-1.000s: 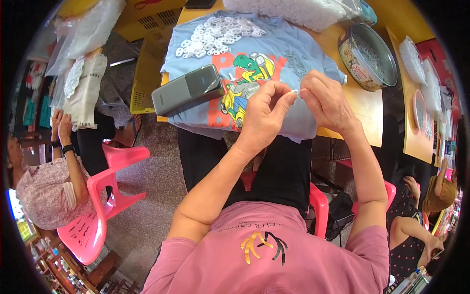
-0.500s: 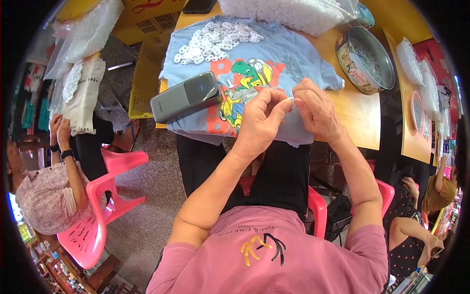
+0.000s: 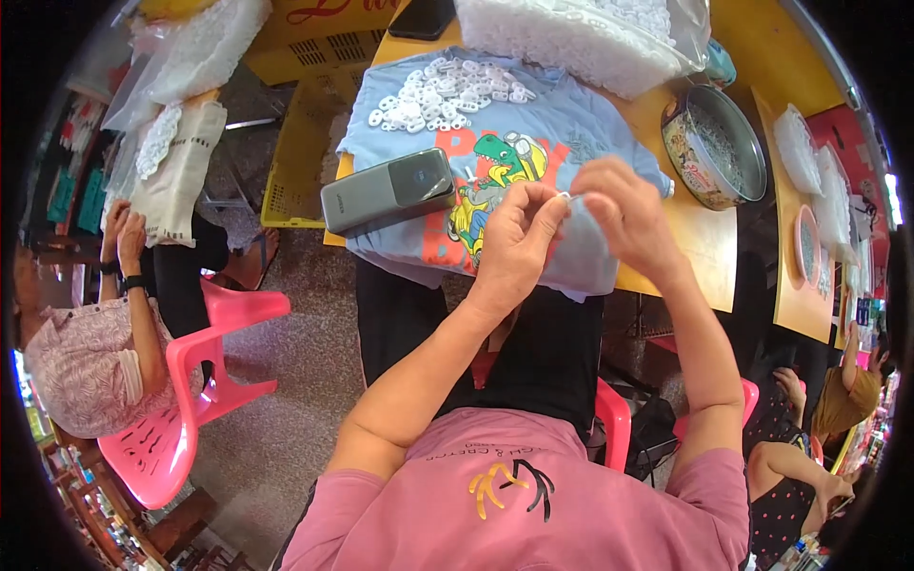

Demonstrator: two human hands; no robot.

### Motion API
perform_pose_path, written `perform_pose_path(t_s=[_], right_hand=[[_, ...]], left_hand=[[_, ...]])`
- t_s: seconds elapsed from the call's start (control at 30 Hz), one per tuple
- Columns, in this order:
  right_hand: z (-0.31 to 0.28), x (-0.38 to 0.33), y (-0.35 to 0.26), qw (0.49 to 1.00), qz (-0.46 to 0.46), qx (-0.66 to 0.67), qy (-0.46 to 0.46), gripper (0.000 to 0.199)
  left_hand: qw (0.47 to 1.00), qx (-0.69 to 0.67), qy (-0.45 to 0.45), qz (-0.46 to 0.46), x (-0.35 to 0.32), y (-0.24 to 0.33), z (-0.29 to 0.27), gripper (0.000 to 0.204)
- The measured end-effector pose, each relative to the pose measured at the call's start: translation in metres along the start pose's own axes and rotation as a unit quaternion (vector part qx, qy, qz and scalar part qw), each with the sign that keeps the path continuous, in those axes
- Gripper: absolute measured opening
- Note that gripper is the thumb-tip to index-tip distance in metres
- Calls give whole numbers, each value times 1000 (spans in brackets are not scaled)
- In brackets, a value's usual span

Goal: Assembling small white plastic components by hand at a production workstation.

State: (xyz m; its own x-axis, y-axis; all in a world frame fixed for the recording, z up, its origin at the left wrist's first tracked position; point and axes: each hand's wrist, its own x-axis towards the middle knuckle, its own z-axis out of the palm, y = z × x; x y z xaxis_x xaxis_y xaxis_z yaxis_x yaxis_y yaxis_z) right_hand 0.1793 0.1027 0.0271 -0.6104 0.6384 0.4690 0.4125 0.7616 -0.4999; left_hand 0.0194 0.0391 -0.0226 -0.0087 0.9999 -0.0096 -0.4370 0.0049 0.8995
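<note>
My left hand (image 3: 519, 238) pinches a small white plastic piece (image 3: 565, 196) between thumb and forefinger, above a blue printed T-shirt (image 3: 595, 109) spread over the table. Close beside it, my right hand (image 3: 633, 219) is raised with bent fingers, smeared by motion; whether anything is in them cannot be seen. A loose pile of similar white pieces (image 3: 447, 93), each with holes, lies on the far part of the shirt. To the left of my hands, a dark grey power bank (image 3: 386, 192) rests on the cloth.
At the right stands a round tin (image 3: 754, 181) of small greyish bits. A large clear bag of white pieces (image 3: 571, 43) and a phone (image 3: 422, 17) lie at the table's far side. A yellow crate (image 3: 297, 176) is left of the table; a person (image 3: 95, 366) sits further left.
My right hand has drawn slightly apart from the left and is blurred. The left keeps its pinch on the white piece. The view has shifted, so the table appears a little further right.
</note>
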Motion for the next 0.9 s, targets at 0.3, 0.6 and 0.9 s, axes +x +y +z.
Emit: perform_pose_path(t_s=[0.3,0.6,0.9], right_hand=[[47,95,35,999,-27,-37,-26,15],[80,120,49,971,-72,-214,-78,11],[57,98,61,991,-82,-107,-22,11]], left_hand=[[992,-107,20,62,-3,-1,-2,11],[995,-76,18,58,-3,1,1,11],[997,-48,15,63,-3,0,3,11]])
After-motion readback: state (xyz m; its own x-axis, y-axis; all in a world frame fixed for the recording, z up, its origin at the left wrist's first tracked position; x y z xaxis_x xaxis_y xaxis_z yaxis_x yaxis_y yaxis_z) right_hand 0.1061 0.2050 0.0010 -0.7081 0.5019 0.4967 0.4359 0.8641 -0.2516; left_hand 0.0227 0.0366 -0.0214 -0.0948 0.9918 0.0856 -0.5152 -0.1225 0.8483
